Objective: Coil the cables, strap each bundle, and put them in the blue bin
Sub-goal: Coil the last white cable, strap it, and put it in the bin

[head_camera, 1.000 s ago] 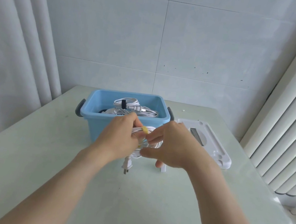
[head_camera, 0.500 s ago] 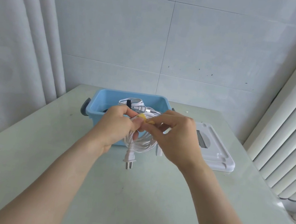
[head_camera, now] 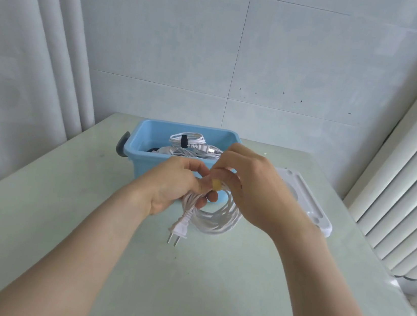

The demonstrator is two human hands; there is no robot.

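My left hand (head_camera: 171, 187) grips the light, springy white cable coil (head_camera: 217, 216); right-hand fingers (head_camera: 222, 178) pinch its yellow strap (head_camera: 216, 184); hold at the strapped waist.

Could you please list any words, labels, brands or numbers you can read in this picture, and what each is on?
None can be read.
The blue bin, the white lid, the white cable, its plug and the yellow strap show no legible print.
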